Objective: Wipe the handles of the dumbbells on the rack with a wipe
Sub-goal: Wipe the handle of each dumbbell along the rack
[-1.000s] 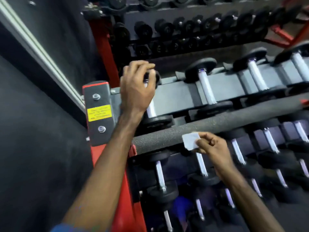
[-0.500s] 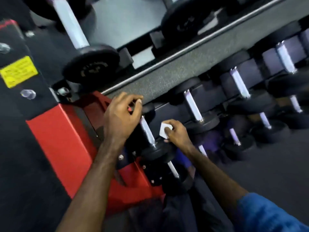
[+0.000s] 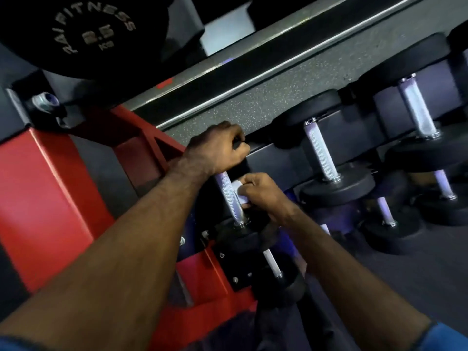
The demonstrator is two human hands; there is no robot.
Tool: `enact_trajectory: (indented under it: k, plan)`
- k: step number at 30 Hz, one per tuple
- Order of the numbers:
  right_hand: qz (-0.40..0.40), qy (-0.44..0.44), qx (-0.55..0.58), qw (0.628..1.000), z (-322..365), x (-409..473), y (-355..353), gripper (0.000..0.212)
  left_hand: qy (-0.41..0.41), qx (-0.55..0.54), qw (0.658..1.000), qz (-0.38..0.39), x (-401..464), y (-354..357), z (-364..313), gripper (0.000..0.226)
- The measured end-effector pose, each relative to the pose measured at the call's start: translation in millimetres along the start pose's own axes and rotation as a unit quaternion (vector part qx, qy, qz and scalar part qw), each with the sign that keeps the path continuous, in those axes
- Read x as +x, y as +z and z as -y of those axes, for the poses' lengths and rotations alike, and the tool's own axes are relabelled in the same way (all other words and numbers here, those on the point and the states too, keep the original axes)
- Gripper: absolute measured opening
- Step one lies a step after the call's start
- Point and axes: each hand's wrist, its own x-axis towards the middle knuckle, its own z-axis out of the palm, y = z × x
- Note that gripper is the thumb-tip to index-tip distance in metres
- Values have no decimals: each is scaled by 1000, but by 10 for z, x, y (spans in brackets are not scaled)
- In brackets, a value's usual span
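1. I see the right hand (image 3: pixel 263 192) pinching a white wipe (image 3: pixel 240 195) against the knurled handle (image 3: pixel 229 196) of the end dumbbell on the lower rack tier.
2. The left hand (image 3: pixel 219 148) curls over that dumbbell's far head, just above the wipe.
3. Right of the grip, a second dumbbell handle (image 3: pixel 320 153) stands untouched.
4. Up and left of the grip, a dumbbell head (image 3: pixel 86 34) reads "FITNESS" and "2.5 KG"; the leading letters are unclear.
5. Left of the grip stands the red rack frame (image 3: pixel 50 198).
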Motion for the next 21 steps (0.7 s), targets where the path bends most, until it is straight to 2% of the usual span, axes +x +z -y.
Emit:
enact_trajectory:
  k: [2,6,11,14,16,17,19,21]
  plan:
    - [32,2,-1,999,8,26,-40,21,6,17,1000,23,5,-33,-30,58]
    - [39,16,48,998,162,50,23,18,-14,13,1000,-1,27,-17,2,44]
    - [101,38,-57,993,17,-52,-21,24,-22,6,999,-37,55,75,49,34]
    - [76,29,16,997,93,-29,-8,32,-21,2,998,-60,59,118,73,31]
    - [45,10,58,997,205,13,30,30,-27,3,997,-68,64,120,74,31]
    - [42,1,37,998,225,11,34,28,-28,5,997,-70,67,124,78,31]
    - [63,-18,-99,993,157,-20,-30,28,-29,8,997,-77,84,143,89,33]
    - [115,-19,-224,967,12,-52,-96,17,-34,7,995,-89,104,178,119,35]
